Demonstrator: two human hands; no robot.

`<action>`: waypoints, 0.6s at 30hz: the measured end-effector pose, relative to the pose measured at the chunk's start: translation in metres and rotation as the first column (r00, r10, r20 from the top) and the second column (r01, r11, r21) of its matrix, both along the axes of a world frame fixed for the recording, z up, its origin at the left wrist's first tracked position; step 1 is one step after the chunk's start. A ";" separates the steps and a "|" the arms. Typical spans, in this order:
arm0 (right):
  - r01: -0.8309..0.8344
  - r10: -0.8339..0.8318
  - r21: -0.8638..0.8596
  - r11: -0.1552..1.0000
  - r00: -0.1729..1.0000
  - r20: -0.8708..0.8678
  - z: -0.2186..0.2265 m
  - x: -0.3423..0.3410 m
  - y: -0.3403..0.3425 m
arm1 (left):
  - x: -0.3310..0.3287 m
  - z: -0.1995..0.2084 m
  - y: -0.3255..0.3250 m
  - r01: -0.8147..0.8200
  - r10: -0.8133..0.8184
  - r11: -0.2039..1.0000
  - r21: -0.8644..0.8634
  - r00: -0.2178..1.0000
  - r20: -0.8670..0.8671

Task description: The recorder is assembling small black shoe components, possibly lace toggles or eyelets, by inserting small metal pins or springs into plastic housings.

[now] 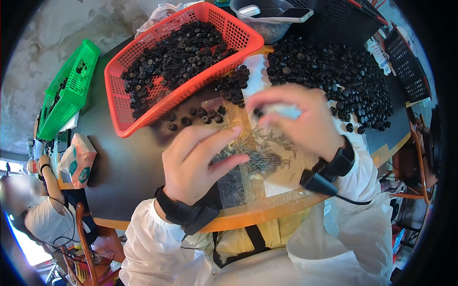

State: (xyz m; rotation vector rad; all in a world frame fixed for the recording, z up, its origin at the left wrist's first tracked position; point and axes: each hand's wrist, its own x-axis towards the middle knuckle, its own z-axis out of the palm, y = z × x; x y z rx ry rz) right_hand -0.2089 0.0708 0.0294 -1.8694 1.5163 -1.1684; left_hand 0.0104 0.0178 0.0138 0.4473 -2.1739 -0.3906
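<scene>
My left hand [193,159] hovers over the near part of the table, thumb and forefinger apart, with nothing visible between them. Blurred by motion, my right hand [300,117] has a small round black part [258,113] at its thumb and forefinger. Something pale bluish-white [287,111] shows between its fingers and palm; its kind is unclear. Below and between the hands lies a loose pile of metal screws [267,159] on a clear sheet and pale paper. Several black knob-like parts [202,114] sit just beyond my left fingertips.
A red plastic basket [114,90] of black discs stands at the far left of the hands. Black round caps [329,71] are heaped at far right, near a clear tub [267,29] with a phone [286,15]. Farther left are a tissue pack [78,159], a green basket [71,90] and another person [52,217].
</scene>
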 end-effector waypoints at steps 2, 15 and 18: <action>0.216 -0.324 -0.304 0.928 0.870 -0.371 -0.011 -0.031 -0.009 | 0.003 -0.004 -0.004 -0.029 0.024 0.994 0.105 0.998 0.050; -0.287 0.133 -0.185 0.940 0.807 -0.576 -0.024 -0.022 -0.011 | 0.002 -0.013 -0.016 0.019 -0.025 1.000 0.024 0.950 0.311; -0.308 0.179 -0.145 0.940 0.811 -0.557 -0.024 -0.021 -0.010 | -0.001 -0.011 -0.014 0.055 -0.052 0.998 0.001 0.943 0.329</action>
